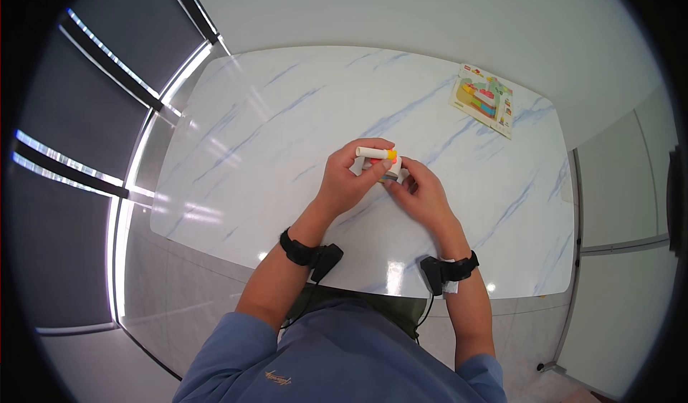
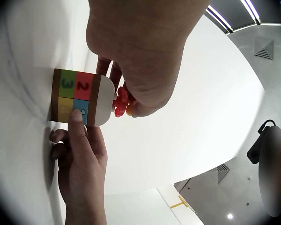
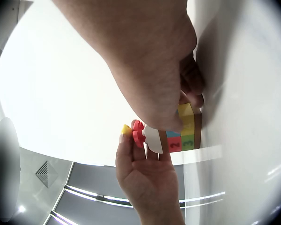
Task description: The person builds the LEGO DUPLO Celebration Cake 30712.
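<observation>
A toy cake of building bricks point(image 2: 75, 97) stands on the table between both hands. Its number bricks in green, red, yellow and blue lie between brown layers, under a white rounded top point(image 2: 104, 101). A red flower-shaped piece point(image 2: 122, 102) sits above that top. My left hand point(image 1: 344, 179) pinches a white toy candle point(image 1: 371, 152) with a yellow end point(image 1: 391, 155), its thumb and index finger at the yellow part, over the red piece. My right hand point(image 1: 423, 192) grips the cake low down, one fingertip on the blue brick in the left wrist view.
An illustrated building-set booklet point(image 1: 481, 101) lies at the table's far right corner. The white marbled table point(image 1: 287, 131) reaches out on all sides of the hands. Black wrist cameras point(image 1: 327, 261) with cables are strapped to both wrists.
</observation>
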{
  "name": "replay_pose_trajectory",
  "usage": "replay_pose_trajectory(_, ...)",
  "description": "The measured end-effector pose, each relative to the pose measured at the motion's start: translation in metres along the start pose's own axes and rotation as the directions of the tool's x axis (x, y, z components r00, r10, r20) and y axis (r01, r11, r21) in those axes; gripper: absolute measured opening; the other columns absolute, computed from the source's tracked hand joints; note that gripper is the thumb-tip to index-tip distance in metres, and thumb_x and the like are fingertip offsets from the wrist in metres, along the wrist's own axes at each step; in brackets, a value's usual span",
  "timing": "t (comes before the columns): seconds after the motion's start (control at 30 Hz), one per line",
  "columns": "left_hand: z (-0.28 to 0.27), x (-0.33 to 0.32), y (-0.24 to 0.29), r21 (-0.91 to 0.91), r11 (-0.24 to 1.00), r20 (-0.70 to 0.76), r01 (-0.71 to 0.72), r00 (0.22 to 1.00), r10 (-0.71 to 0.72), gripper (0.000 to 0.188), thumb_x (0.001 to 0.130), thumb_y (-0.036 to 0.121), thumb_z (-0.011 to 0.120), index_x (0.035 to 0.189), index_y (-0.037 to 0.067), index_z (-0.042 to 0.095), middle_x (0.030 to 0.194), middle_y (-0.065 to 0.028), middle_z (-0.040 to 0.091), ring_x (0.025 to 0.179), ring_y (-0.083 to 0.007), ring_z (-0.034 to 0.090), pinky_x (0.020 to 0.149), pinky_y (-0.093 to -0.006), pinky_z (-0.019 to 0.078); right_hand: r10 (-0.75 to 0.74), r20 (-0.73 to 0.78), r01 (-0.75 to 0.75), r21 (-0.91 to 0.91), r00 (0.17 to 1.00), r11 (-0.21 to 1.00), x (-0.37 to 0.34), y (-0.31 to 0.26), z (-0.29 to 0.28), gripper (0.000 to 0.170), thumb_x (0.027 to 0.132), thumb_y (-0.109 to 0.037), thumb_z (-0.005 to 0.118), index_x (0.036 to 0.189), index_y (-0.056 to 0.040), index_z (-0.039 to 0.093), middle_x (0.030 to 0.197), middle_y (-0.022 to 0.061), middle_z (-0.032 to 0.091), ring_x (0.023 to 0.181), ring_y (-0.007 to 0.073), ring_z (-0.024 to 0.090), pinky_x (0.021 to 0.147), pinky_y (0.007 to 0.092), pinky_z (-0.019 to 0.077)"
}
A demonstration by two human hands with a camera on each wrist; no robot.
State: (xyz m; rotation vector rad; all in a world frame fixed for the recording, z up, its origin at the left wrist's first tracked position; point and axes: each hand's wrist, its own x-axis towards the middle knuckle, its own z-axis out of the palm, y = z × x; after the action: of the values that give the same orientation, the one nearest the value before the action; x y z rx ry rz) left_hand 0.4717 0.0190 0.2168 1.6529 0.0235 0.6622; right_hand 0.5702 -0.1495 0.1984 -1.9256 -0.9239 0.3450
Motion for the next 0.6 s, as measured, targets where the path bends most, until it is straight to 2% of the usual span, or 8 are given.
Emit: replay_pose_trajectory(0.6,-0.0003,-0.0002,-0.0016,0.011,1.0,0.001,-0.009,1.0,0.009,0.022,0.095,0.006,0.072,0.117,0.002,0.071,0.12,-0.0075,0.074,0.106,-0.015,0.069,0.091,-0.0305,0.0569,0.001,0.003,-0.001,0.009,1.0,1.0,0.0003,-0.0003,0.0,0.046,0.089,-0.022,0.078,0.13,-0.0033,0.065,0.107,0.0093,0.07,0.074,0.0176,0.062,0.07,0.0316,0.0524)
